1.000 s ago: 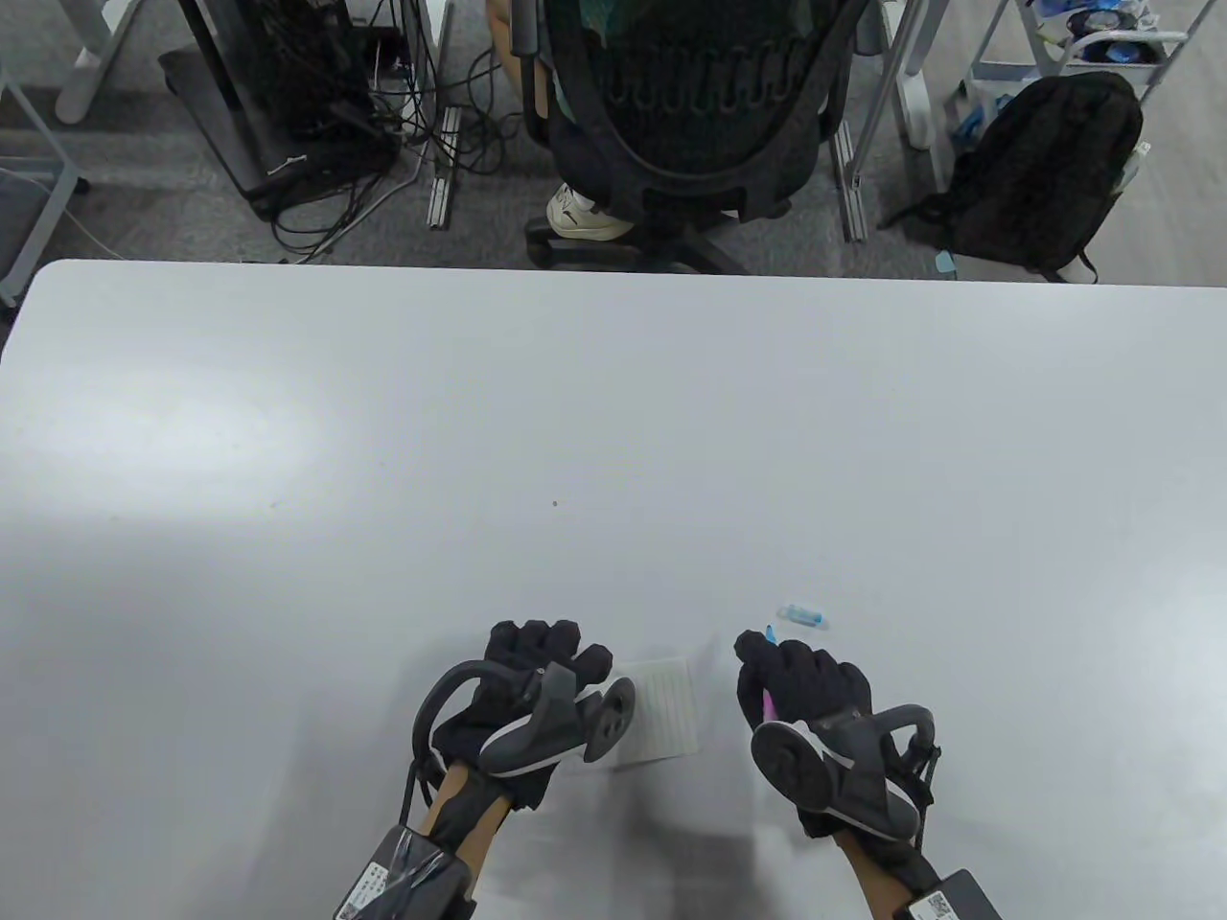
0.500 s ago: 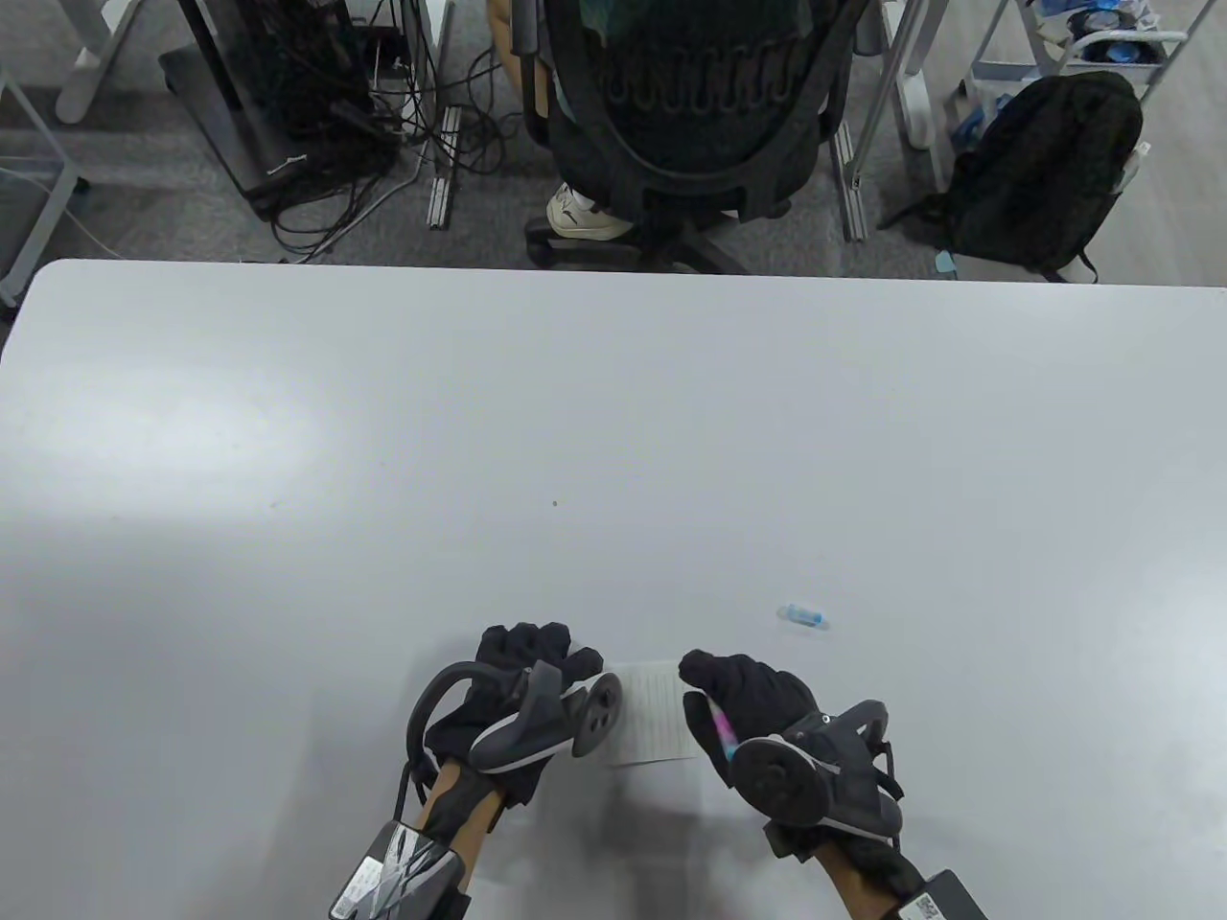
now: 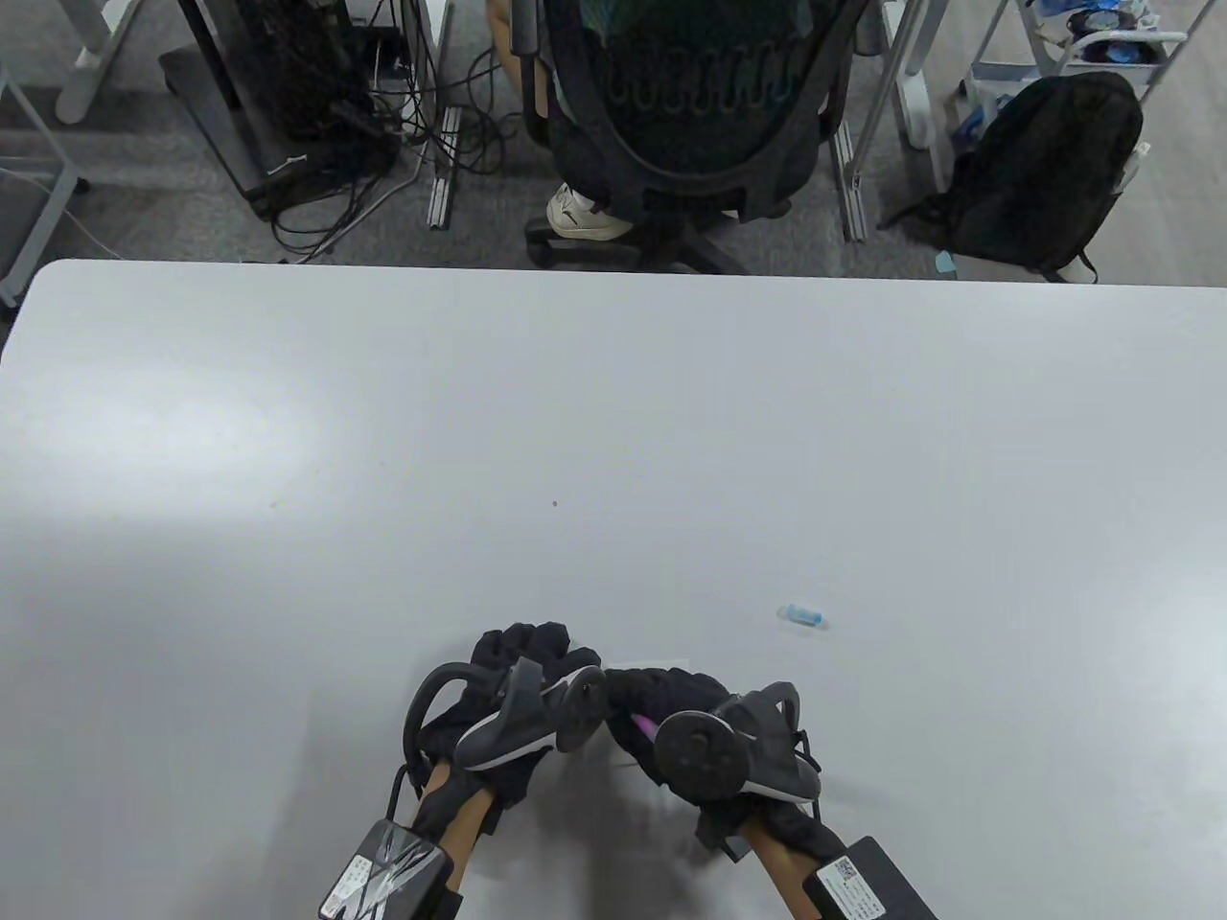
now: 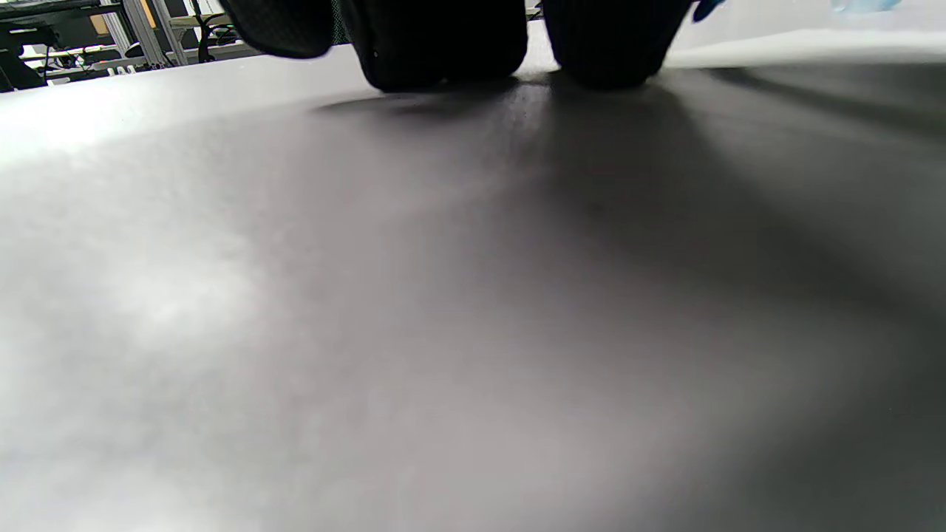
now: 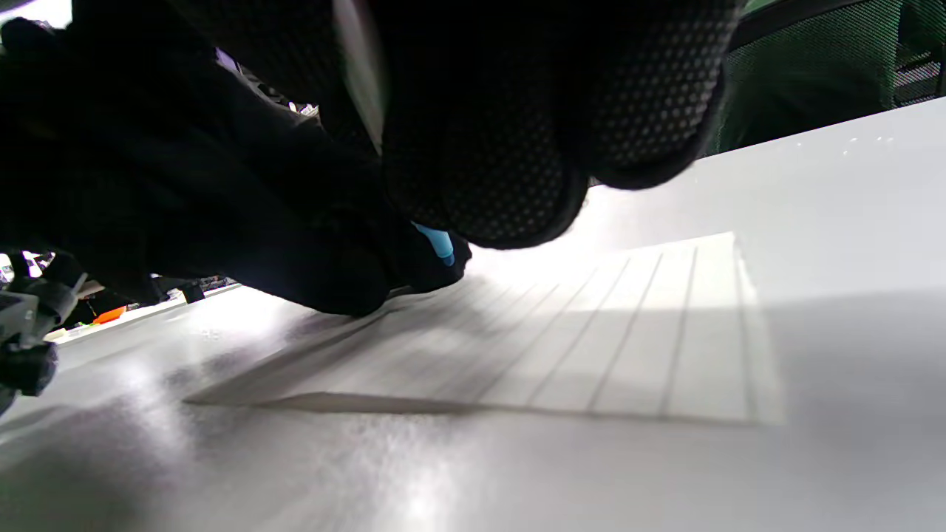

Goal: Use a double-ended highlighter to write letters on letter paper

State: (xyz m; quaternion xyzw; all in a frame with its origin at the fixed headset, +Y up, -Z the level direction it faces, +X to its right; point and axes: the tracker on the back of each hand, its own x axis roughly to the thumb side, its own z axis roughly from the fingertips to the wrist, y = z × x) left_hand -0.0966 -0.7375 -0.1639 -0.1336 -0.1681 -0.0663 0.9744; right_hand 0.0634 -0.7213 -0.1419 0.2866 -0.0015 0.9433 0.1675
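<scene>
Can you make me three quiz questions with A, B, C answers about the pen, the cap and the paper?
1. Where is the loose cap?
A. On the table, to the right of both hands
B. On the paper
C. On the floor

2. What colour is the highlighter tip by the paper?
A. Red
B. Blue
C. Green

3. What is the right hand doing?
A. Lying flat and holding nothing
B. Pointing at the chair
C. Gripping the highlighter over the paper

Answers:
1 A: the table view shows the cap alone on the bare tabletop, apart from the hands.
2 B: the right wrist view shows a blue tip under the fingers.
3 C: curled fingers hold the pen above the lined sheet.
</scene>
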